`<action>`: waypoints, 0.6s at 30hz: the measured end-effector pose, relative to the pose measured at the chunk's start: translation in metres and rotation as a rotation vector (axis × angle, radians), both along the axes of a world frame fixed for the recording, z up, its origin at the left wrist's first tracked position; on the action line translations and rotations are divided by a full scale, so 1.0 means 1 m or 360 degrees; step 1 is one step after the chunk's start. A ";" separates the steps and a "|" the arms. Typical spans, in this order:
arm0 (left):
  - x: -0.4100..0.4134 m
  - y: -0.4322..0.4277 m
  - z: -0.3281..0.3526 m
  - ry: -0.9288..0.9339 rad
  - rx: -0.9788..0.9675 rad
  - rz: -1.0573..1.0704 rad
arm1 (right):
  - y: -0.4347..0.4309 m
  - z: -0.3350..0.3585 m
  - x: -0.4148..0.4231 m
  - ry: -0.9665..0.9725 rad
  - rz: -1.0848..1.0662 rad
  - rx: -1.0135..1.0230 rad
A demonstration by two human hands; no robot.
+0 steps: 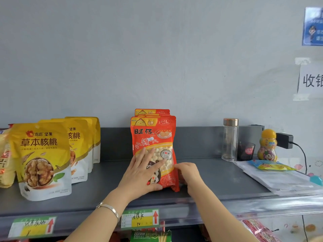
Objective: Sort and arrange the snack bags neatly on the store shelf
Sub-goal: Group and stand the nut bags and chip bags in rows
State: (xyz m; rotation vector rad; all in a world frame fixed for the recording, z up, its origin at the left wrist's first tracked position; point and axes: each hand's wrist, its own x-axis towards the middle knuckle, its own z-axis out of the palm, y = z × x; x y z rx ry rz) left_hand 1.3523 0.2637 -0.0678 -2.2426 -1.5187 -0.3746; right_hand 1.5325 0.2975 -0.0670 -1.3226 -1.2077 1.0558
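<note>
Shelf [108,175] of grey metal, red snack bag [153,137], grey wall [157,49]

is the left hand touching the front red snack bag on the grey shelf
Touching. The head view shows the left hand lying flat, fingers straight, on the front of the red snack bag with the clear window, no gap between them.

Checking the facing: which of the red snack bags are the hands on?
The frontmost red bag: the left hand lies flat on its face, the right hand grips its right edge. The others stand behind it, only their tops showing.
</note>
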 end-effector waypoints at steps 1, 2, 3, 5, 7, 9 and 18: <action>-0.001 -0.001 0.002 -0.0011 -0.0032 -0.0023 | 0.001 0.000 0.000 0.0070 -0.0019 0.0014; -0.002 -0.003 0.003 -0.0019 -0.0053 -0.0048 | 0.001 0.000 0.000 0.0132 -0.0054 0.0060; -0.003 -0.005 0.005 -0.0048 -0.0062 -0.0068 | 0.002 0.001 -0.002 0.0190 -0.0089 0.0126; -0.006 -0.004 0.002 -0.0253 -0.0053 -0.0132 | 0.004 0.007 -0.007 0.0257 -0.0075 0.0280; -0.006 -0.001 0.003 -0.0682 0.0037 -0.0264 | 0.004 0.016 -0.014 0.0244 0.0053 0.0386; -0.006 0.007 0.007 -0.1186 0.0125 -0.0356 | 0.006 0.024 -0.021 0.0215 0.0179 0.0418; -0.020 0.048 0.045 -0.2546 -0.0665 -0.0516 | 0.030 0.049 -0.030 0.0353 0.0329 0.0222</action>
